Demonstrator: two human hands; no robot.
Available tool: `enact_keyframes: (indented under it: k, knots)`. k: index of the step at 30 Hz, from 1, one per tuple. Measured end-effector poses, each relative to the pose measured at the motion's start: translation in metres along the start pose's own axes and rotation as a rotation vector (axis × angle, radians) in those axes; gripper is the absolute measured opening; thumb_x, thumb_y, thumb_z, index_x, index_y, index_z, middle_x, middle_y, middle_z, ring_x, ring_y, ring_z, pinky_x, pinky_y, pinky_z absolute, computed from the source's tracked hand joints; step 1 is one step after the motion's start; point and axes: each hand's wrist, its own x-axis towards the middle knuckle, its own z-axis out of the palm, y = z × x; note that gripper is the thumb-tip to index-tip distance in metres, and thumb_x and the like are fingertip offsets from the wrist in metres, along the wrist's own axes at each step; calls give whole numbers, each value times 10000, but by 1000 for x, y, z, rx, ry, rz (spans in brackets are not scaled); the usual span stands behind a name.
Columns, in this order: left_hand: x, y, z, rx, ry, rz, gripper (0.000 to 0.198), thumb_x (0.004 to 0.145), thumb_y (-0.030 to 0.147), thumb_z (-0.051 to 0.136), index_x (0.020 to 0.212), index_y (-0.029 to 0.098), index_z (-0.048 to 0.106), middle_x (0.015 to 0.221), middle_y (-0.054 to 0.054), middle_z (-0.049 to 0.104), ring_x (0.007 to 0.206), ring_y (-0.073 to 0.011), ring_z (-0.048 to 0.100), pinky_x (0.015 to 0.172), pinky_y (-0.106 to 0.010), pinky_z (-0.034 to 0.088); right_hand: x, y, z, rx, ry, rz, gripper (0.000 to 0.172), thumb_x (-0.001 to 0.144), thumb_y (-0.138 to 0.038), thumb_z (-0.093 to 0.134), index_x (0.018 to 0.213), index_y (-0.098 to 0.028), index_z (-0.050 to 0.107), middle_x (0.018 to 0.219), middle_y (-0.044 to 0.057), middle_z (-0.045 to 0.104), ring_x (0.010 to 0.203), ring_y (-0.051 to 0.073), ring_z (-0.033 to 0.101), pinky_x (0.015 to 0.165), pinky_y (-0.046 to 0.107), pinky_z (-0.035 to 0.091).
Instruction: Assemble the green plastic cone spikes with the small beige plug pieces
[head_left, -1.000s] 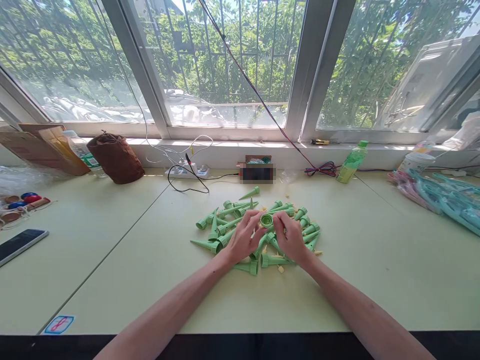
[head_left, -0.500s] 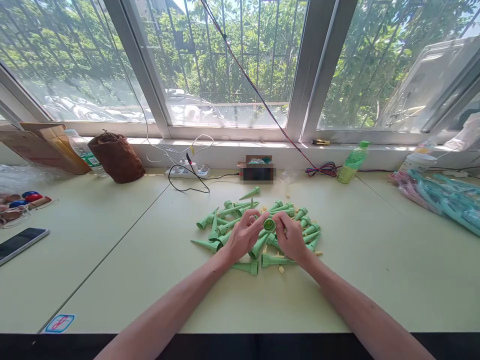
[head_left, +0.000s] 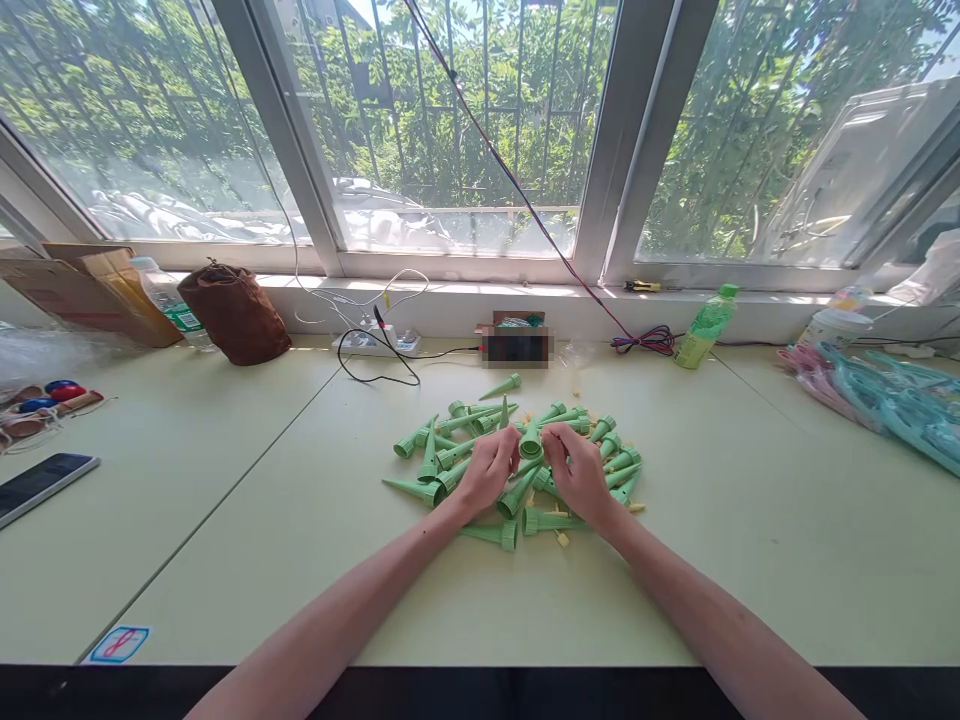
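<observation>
Above the middle of the pile, a green plastic watering spike [head_left: 531,441] points its open, ribbed collar toward me. My right hand [head_left: 577,472] pinches it from the right side. Just left of the collar, my left hand [head_left: 487,470] is closed with its fingers curled; whatever they may hold is hidden. Around both hands lie several more green watering spikes [head_left: 491,537], pointing different ways. Small pale yellow pegs [head_left: 562,539] are scattered among them, partly covered.
Behind the pile stand a small box [head_left: 517,345] and a power strip [head_left: 375,343] with cables. A green bottle [head_left: 706,327] and teal plastic bags [head_left: 885,390] are on the right. At left are a brown pouch [head_left: 234,313] and a phone [head_left: 45,485].
My left hand has drawn slightly back to the left from the spike's collar, and its fingers have curled in. The spike has tilted a little; my right hand stays about where it was.
</observation>
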Motion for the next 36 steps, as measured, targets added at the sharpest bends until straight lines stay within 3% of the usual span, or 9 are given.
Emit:
enact_keyframes:
  k: [5,10,16,22,26,30,36]
  knots:
    - [-3,1,3,-219,-71,-213,565,910,705,374,779,169,499,589,33,463,465,-104,461,419,-219,321,1,-1,2,37,-55,-10,265,1029,-304,391,822,-214,529,665,-8,539,591,142,489,586,263,402]
    - [-3,10,1,-295,-105,-250,527,901,683,426,838,167,509,728,21,461,542,-94,497,438,-202,348,1,-1,2,20,-40,-18,249,1024,-289,407,844,-209,559,700,3,581,613,142,507,590,262,407]
    - [-1,13,-1,-314,-152,-254,452,895,621,505,813,176,480,705,40,386,537,-81,480,437,-187,340,3,1,1,1,-30,4,238,1019,-308,415,864,-209,566,679,-1,571,582,146,492,574,267,405]
    - [0,9,-2,-210,-151,-126,346,941,501,501,862,164,512,754,24,423,590,-80,462,502,-196,418,2,4,1,-16,-19,12,210,1006,-287,447,848,-208,559,643,-21,538,549,133,451,555,252,375]
    - [-1,7,-3,-9,-99,58,258,934,422,540,881,170,520,815,4,451,687,-103,511,541,-190,460,1,5,1,-38,-8,33,239,1002,-293,453,792,-212,533,595,-39,488,514,125,405,529,248,345]
    - [-1,3,-3,109,-72,237,192,937,359,545,990,175,557,945,-32,479,702,-99,542,477,-169,450,1,4,1,-53,-2,40,257,999,-290,454,762,-209,512,582,-43,473,499,116,390,515,245,325]
    - [-1,-5,-3,199,-4,382,142,959,281,535,1066,205,591,1016,-49,503,645,-69,539,465,-167,470,1,3,1,-62,2,23,228,1000,-287,455,798,-205,521,587,-46,481,487,110,393,516,240,327]
